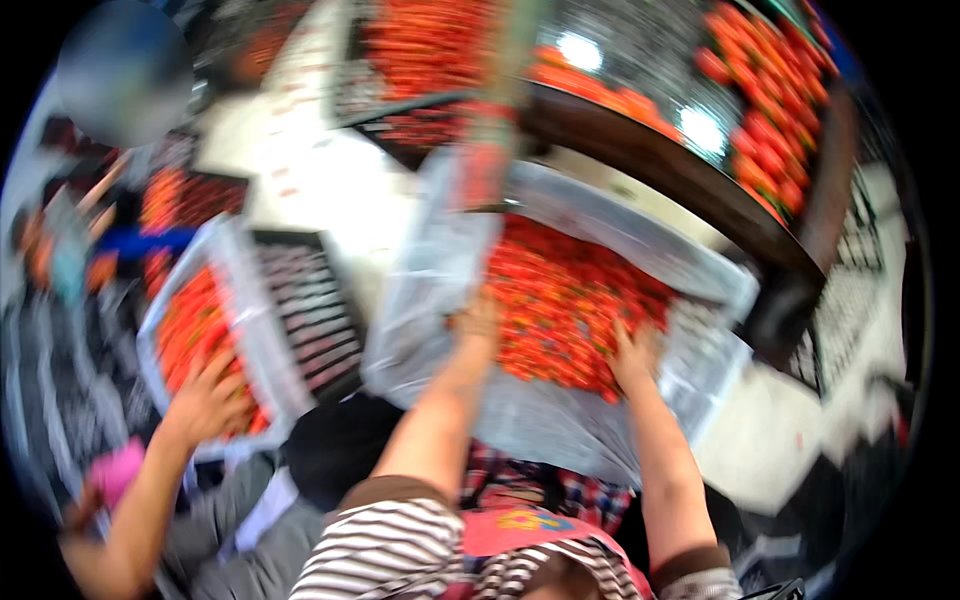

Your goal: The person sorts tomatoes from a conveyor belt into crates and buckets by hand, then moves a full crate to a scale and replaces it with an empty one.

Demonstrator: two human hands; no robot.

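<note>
A box lined with white plastic sheet stands before me, with many small red and orange fruits or peppers piled inside. My left hand lies at the left edge of the pile, its fingers blurred against the lining. At the right side of the pile rests my right hand, fingers spread and touching the red pieces. Blur hides whether either hand has anything in its fingers.
At left, a co-worker's hand reaches into another lined box of red produce. A dark crate stands between the boxes. A brown-edged table with red produce curves across the upper right. More filled crates stand at the top.
</note>
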